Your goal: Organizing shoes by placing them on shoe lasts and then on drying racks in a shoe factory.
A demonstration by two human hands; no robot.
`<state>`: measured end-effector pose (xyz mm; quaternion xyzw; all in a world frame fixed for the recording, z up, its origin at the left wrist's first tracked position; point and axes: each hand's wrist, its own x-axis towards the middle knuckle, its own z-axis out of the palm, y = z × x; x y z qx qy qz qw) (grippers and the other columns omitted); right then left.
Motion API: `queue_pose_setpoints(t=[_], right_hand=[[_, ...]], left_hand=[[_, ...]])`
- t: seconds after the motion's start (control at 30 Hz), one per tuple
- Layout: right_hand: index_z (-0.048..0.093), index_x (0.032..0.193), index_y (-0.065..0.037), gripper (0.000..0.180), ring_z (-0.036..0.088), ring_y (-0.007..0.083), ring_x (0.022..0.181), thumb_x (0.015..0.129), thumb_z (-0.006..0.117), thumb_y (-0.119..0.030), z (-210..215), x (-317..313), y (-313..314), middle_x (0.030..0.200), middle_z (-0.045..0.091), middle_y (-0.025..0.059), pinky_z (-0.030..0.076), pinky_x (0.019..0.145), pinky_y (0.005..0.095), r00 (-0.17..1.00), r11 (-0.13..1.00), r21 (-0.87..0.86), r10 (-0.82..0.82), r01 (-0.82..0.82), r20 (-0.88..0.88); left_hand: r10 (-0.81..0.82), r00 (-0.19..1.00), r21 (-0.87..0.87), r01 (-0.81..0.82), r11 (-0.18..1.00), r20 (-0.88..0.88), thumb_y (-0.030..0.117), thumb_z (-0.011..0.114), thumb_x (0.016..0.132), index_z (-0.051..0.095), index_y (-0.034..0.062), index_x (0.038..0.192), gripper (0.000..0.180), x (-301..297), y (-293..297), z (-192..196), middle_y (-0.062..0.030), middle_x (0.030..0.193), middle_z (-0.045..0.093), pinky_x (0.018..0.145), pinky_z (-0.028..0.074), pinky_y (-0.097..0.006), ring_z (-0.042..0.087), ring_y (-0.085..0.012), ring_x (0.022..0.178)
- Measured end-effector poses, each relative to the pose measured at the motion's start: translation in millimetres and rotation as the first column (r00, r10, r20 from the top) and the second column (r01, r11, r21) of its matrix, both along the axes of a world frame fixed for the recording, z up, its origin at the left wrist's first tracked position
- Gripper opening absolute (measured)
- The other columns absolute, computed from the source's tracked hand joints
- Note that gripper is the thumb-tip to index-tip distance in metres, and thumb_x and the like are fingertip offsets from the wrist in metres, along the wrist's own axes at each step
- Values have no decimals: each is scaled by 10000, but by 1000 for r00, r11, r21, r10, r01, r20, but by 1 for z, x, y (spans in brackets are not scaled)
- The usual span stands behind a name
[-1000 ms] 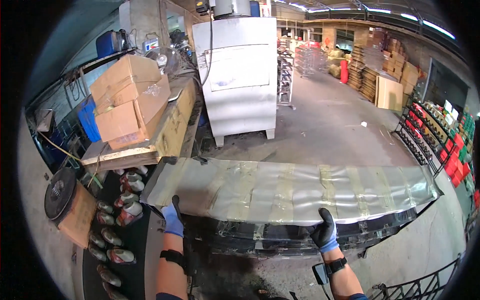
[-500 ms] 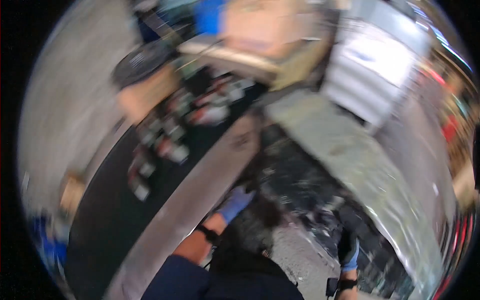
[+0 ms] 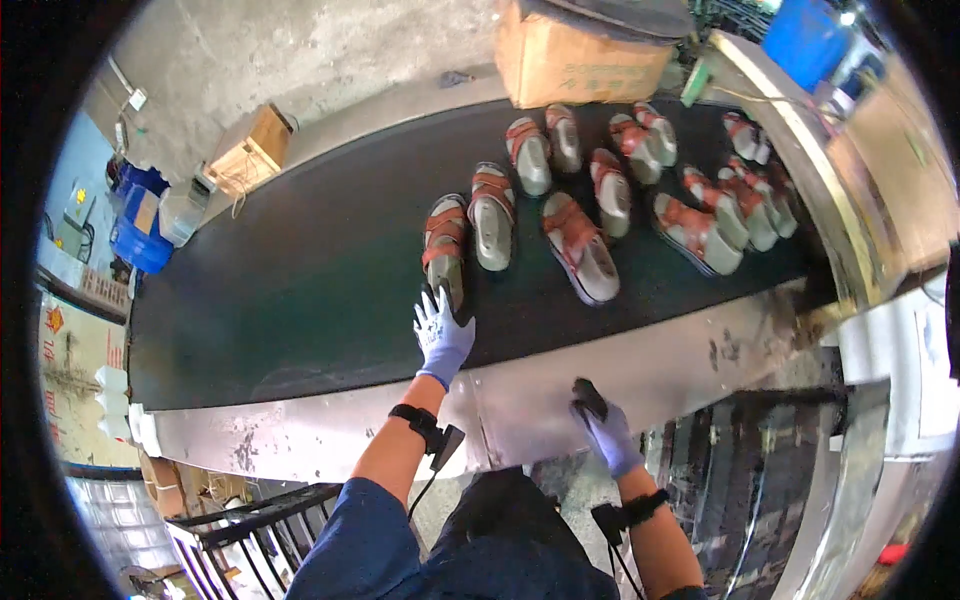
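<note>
Sandals with red-brown straps and grey, foot-shaped filling stand in loose rows on a dark conveyor belt. My left hand, in a pale glove with dark fingertips, reaches to the heel of the leftmost sandal. Its fingers are spread there, and whether they touch the heel is hard to tell. Right beside that sandal stands another sandal. My right hand, gloved alike, is over the belt's metal edge. Its fingers are stretched out close together, with nothing visible in them.
A cardboard box stands behind the belt, and a wooden frame rises at its right end. To the far left are a blue bin and a wooden box. A black rack stands at lower left.
My view has swung left, from the dark surface on the right to the belt. My left hand has moved to the leftmost sandal; my right hand has come over the metal edge.
</note>
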<state>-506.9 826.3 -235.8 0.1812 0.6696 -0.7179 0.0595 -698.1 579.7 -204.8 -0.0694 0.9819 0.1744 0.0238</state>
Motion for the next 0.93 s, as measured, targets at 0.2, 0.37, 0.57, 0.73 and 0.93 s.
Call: queue_pose_setpoints(t=[0.2, 0.37, 0.57, 0.73, 0.93], right_hand=[[269, 1390, -39, 830, 417, 391, 1203, 738, 695, -327, 18, -271, -93, 1303, 414, 269, 350, 1001, 445, 916, 600, 799, 335, -27, -221], [205, 1401, -31, 959, 335, 400, 1267, 673, 723, -378, -3, -416, -151, 1377, 326, 259, 283, 1051, 473, 985, 384, 914, 155, -127, 72], [255, 1386, -40, 875, 332, 371, 1278, 668, 722, -219, -15, -387, -129, 1394, 328, 213, 289, 1043, 473, 952, 608, 777, 304, -163, -38], [196, 1414, -20, 945, 285, 398, 1301, 666, 742, -209, -15, -214, -125, 1419, 286, 226, 254, 1064, 491, 916, 537, 804, 400, -256, 24], [308, 1365, -32, 843, 483, 328, 1167, 669, 753, -201, 1, -62, -29, 1296, 466, 197, 403, 977, 398, 910, 938, 25, 329, -346, 251]], left_hand=[[74, 986, 111, -90, 990, 148, 295, 691, 703, 125, 120, 1444, 948, -122, -33, -22, -214, 1466, 175, 978, 404, -423, 374, -384, 1256], [142, 988, 256, -153, 955, 61, 262, 712, 656, 259, 98, 1386, 875, -211, -44, -23, -182, 1336, 406, 893, 456, -421, 515, -368, 1105], [135, 991, 335, -134, 933, 20, 245, 706, 632, 330, 133, 1351, 819, -182, -51, -31, -168, 1223, 516, 851, 466, -436, 548, -367, 1038], [173, 984, 640, -165, 751, 49, 208, 738, 649, 193, 66, 1416, 951, 11, -48, -44, -207, 1315, 442, 916, 425, -402, 486, -350, 1164], [19, 879, 879, -476, -33, 477, 61, 776, 625, 237, 75, 1415, 956, 153, -30, -40, -122, 1341, 433, 970, 414, -360, 478, -265, 1166]])
